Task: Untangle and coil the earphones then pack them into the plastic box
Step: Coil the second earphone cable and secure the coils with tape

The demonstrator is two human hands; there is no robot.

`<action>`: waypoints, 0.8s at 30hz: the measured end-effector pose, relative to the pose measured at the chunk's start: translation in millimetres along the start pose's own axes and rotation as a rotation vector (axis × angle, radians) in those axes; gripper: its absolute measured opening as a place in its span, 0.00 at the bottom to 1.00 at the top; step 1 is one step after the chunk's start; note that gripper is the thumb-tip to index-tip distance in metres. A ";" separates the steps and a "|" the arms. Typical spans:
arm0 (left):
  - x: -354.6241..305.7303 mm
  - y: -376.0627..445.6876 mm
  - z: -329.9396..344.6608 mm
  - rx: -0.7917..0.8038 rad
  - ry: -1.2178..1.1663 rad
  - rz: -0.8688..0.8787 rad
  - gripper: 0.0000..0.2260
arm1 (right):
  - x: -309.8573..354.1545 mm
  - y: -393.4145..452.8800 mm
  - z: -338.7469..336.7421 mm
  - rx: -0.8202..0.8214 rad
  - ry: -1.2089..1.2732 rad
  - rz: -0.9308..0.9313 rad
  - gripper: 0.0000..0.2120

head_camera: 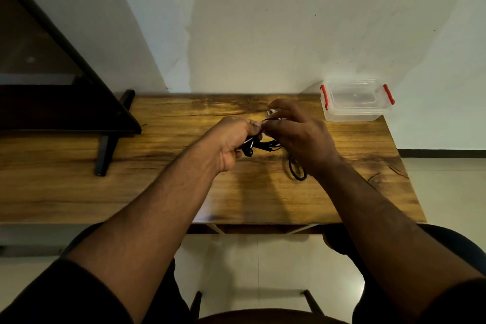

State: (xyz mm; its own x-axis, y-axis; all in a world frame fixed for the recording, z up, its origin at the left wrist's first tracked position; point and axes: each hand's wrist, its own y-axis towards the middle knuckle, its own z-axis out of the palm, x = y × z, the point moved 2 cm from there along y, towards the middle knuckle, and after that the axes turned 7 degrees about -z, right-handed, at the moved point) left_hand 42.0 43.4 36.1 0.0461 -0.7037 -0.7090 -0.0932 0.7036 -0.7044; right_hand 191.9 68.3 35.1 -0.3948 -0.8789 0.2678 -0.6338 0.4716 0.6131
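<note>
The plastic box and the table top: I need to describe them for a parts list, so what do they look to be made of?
Plastic box: clear, slightly cloudy plastic, since the wall shows through it; its red clips look like opaque plastic. Table top: brown wood grain with dark streaks and a mild sheen; whether solid wood or a printed laminate cannot be told.

Bare worktop lay open in front of and left of both hands. The lidded plastic box stood at the far right corner against the wall, and a dark frame blocked the far left.
</note>
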 end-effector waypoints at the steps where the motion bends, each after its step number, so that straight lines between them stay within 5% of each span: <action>1: -0.5 -0.7 -1.6 -0.008 -0.008 0.003 0.09 | 0.0 -0.3 -1.0 -0.008 -0.007 -0.019 0.11; 7: -2.3 -3.7 -2.5 -0.011 -0.030 0.060 0.10 | -4.9 -2.5 1.8 -0.057 0.042 -0.051 0.07; 12: -3.4 -5.3 -0.3 -0.087 -0.003 0.314 0.08 | -2.6 -3.1 4.1 -0.213 0.347 0.235 0.06; 18: -5.0 -5.5 2.1 -0.528 0.692 0.935 0.07 | 8.3 1.5 1.2 -0.380 0.707 0.531 0.09; 24: -3.3 -15.7 3.0 -0.720 0.944 1.245 0.07 | 9.3 7.7 -4.8 -0.471 0.963 0.835 0.05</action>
State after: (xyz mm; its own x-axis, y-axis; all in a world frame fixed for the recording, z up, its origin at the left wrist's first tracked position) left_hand 46.3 34.9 49.4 -0.9254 0.1933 -0.3261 -0.0213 0.8323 0.5539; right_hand 186.4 63.4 45.9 0.1945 -0.1390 0.9710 -0.0740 0.9850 0.1558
